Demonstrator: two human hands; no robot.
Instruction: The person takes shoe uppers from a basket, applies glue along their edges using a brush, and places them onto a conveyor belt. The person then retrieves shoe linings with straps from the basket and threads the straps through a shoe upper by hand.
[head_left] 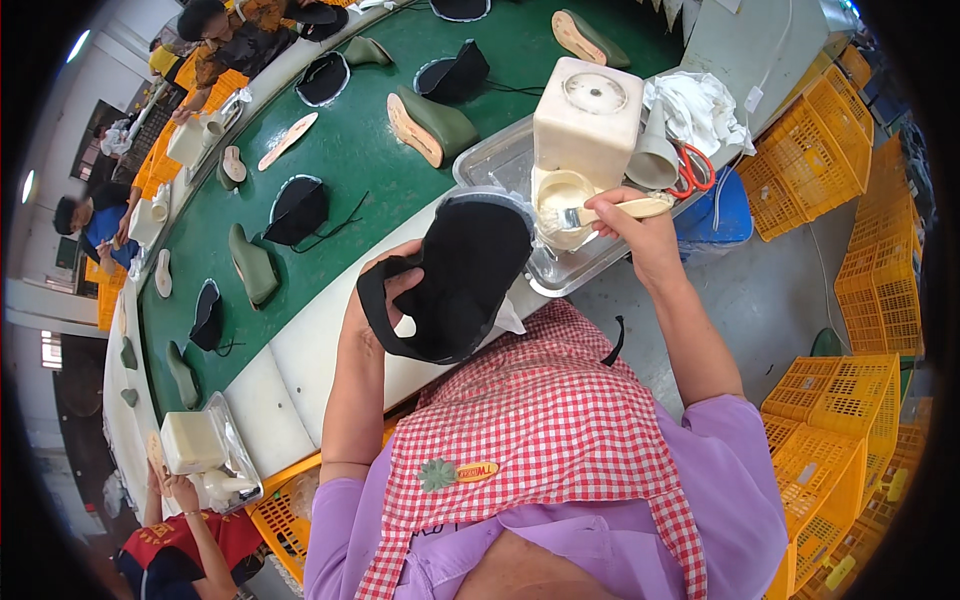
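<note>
This is a shoemaking workshop: beyond the left hand (403, 283), black shoe uppers (298, 212), green lasts (252, 265) and pale insoles (288, 140) dot a long green work surface (390, 185), with co-workers (100, 225) along its far side; stacked yellow plastic crates (800, 155) stand right of the right hand (640, 232).

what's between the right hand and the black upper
In the head view, the brush's head and white cup lie between right hand and black upper.

left hand (399, 284) gripped black shoe upper (466, 270) | right hand (640, 228) held brush (646, 207) at cream cup (566, 188) | white container (587, 128) stood on metal tray (556, 281) | green table (340, 152) carried black uppers (297, 211) and green shoe forms (255, 265)
</note>
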